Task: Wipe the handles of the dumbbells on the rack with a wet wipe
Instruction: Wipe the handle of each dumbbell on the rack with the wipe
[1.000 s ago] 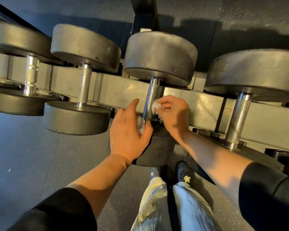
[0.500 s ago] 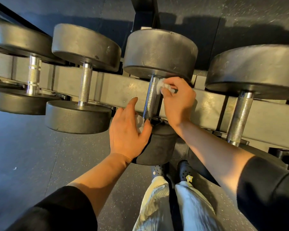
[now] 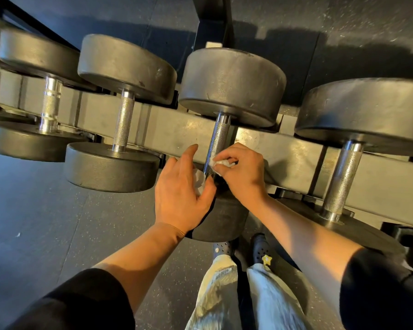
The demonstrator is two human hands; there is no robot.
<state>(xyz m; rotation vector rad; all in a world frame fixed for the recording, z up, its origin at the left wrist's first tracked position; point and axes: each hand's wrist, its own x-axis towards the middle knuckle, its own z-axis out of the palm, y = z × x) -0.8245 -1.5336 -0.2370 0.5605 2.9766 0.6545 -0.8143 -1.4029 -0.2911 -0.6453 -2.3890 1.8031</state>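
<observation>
Wiping handle of 3rd dumbbell on rack (image 3: 172, 136), near its lower end.

R hand (image 3: 242, 173) pinches wet wipe (image 3: 221, 162) vs knurled handle (image 3: 217, 145); L hand (image 3: 181, 189), fingers straight, presses more wipe (image 3: 199, 181) on the other side, prob. to wrap the bar fully. 5 handles in view; 4 full dumbbells, 5th cut off at left.

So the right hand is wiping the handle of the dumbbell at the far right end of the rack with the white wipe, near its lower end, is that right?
Not quite. The right hand presses the white wipe on the handle of the middle dumbbell, near its lower end, as the head view shows. The far right dumbbell's handle is untouched.
</observation>
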